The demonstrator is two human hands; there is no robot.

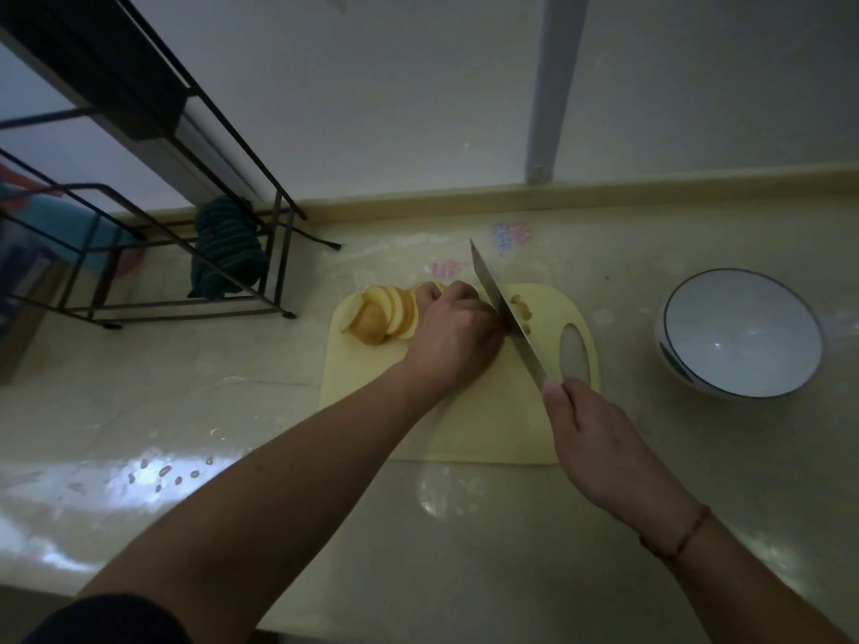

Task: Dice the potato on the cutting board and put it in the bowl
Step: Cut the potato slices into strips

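Note:
A pale yellow cutting board (474, 425) lies on the counter. Potato slices (386, 313) fan out at its far left corner. My left hand (453, 337) curls over the slices nearest the blade, and what lies under its fingers is hidden. My right hand (590, 439) grips the handle of a large knife (504, 313), whose blade stands on the board right beside my left fingers. A few small potato pieces (523, 309) lie just right of the blade. An empty white bowl (739, 334) with a dark rim sits on the counter right of the board.
A black wire rack (195, 234) stands at the back left with a dark striped cloth (225, 248) hanging on it. A white vertical pipe (553, 86) runs down the wall behind the board. Small scraps (162, 471) lie on the glossy counter at the front left.

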